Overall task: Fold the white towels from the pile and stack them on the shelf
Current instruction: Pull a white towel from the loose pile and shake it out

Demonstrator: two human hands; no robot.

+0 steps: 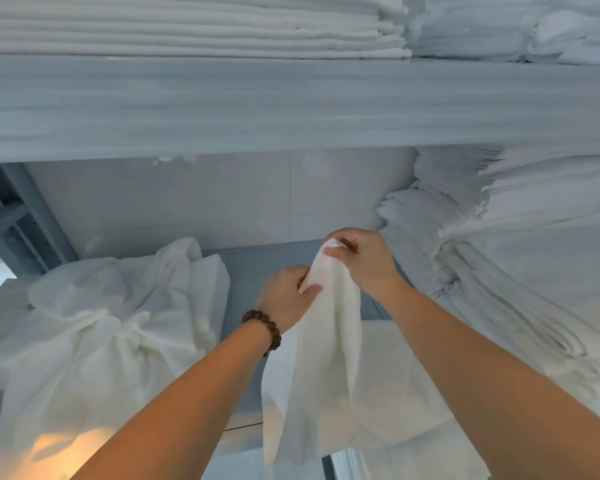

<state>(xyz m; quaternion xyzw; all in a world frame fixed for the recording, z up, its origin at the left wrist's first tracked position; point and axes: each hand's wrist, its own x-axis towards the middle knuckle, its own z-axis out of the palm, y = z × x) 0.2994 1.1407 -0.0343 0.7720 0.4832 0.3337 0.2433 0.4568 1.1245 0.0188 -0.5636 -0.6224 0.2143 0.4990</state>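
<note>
Your two bare forearms reach forward, a brown bead bracelet (264, 328) on the left wrist. Between them hangs one white towel (326, 358): plain, soft-looking, bunched into long vertical folds, narrow at the top and widening toward its loose lower edge.

Your left hand (284, 296) pinches the towel's side edge between thumb and curled fingers, a little below the top. Your right hand (364, 258) pinches the top corner, thumb against fingertips, higher and farther out than the left.

Under the hanging towel, another white cloth (406, 393) lies spread flat on the work surface. To your left, a crumpled pile of white towels (111, 323), rumpled and unfolded. To your right, a tall stack of folded towels (492, 258), layered edges facing you, just beside your right hand.

Behind, a pale tiled wall (222, 202). Above it, the broad white shelf board (291, 105). On top of it, more folded white stacks (187, 29), flat and even on the left, ragged-edged on the right.
</note>
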